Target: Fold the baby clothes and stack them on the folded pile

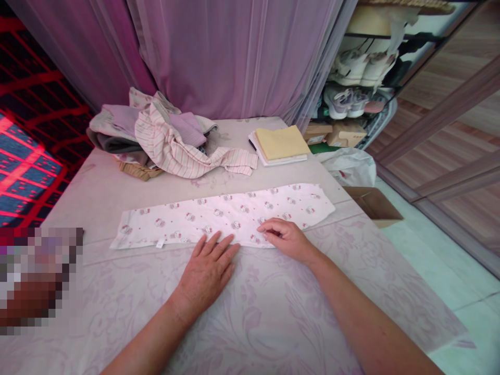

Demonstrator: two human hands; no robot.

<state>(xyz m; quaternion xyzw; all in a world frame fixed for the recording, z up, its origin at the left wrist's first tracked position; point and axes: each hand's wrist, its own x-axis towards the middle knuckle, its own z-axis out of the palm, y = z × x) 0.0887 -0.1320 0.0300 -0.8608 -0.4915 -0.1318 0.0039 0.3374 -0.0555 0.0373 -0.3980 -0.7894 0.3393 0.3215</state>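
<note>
- White cat-print garment (222, 216) lay folded into a long strip across your floral-covered surface (273, 312).
- Your left hand (207, 273) was spread flat, fingertips touching the garment's near edge.
- Your right hand (283, 239) curled on that edge; you could not tell if it pinched.
- Clothes pile (156, 140) sat far left; yellow-topped stack (281, 146) sat far right.

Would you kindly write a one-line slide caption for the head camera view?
Left hand and right hand touch a folded white cartoon-print garment on a floral cover.
</note>
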